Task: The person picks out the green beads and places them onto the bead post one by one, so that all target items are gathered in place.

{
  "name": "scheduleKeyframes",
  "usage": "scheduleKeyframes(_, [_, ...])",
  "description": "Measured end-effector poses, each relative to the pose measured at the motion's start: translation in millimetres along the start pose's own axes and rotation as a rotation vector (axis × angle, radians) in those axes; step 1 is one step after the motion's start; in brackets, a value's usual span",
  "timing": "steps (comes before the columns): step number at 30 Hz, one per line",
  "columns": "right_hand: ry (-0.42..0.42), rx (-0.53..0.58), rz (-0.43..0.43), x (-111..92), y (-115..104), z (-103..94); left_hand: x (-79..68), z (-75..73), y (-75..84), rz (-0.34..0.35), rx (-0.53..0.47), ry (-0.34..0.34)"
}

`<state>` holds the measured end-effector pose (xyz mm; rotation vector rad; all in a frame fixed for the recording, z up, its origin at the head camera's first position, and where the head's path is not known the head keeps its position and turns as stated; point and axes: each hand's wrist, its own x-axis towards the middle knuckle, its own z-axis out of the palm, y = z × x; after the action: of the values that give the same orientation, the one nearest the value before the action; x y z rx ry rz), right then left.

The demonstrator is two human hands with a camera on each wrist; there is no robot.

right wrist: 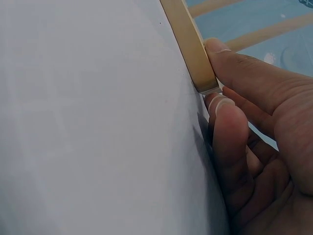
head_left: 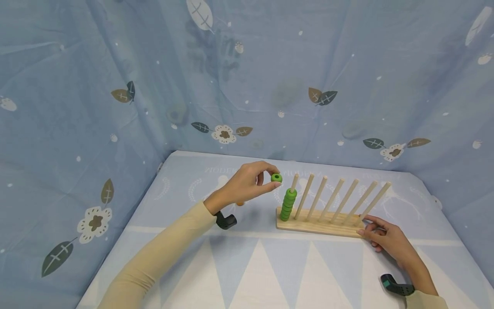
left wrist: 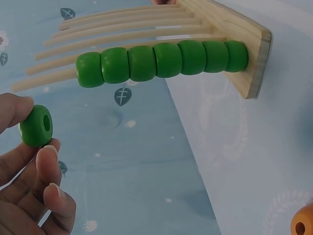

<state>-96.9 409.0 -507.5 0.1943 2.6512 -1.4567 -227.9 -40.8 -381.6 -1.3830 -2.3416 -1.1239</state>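
A green bead with a hole through it is pinched between the thumb and fingers of my left hand. It is held just left of the leftmost peg's top, apart from it. That peg carries a stack of several green beads; its upper end is bare. The other pegs of the wooden rack have no beads. At the right end of the rack's wooden base, my right hand grips the corner, thumb on top and fingers against the end.
An orange bead lies on the table left of the rack, mostly hidden by the left hand in the head view. The patterned cloth table extends in front of the rack. A blue printed curtain hangs behind and at the sides.
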Motion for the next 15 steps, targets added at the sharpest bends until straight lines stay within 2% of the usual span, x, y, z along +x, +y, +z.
scheduleKeyframes(15, [-0.007, 0.003, 0.003, 0.7, 1.5, -0.7, 9.9, -4.4, 9.8, -0.013, 0.0, 0.03])
